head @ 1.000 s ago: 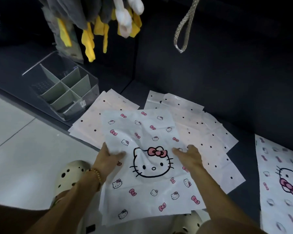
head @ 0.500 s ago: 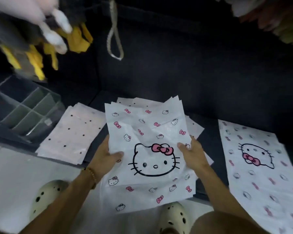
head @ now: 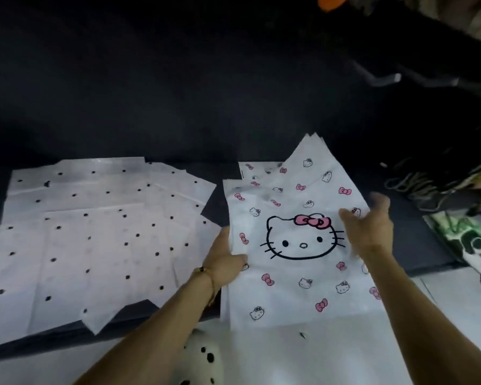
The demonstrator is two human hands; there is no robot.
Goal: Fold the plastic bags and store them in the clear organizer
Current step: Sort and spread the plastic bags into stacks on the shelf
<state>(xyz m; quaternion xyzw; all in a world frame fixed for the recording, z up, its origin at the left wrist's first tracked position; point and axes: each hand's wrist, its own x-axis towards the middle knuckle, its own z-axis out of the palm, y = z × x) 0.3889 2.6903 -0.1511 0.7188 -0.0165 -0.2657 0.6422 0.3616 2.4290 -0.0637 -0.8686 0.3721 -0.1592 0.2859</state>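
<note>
From my remote seat this reads as a home, likely a living room or bedroom floor. I see pale floor tiles (head: 456,307) at the bottom, and a low dark platform (head: 417,245) with a dark upholstered-looking back behind it, much like a sofa or bed base. Cartoon-cat printed bags (head: 297,245) and dotted white bags (head: 95,237) lie spread over it, which is household sorting rather than shop stock. A cream perforated clog (head: 203,359) sits on the tile, and soft, blurred items hang at the upper right (head: 478,20).
</note>
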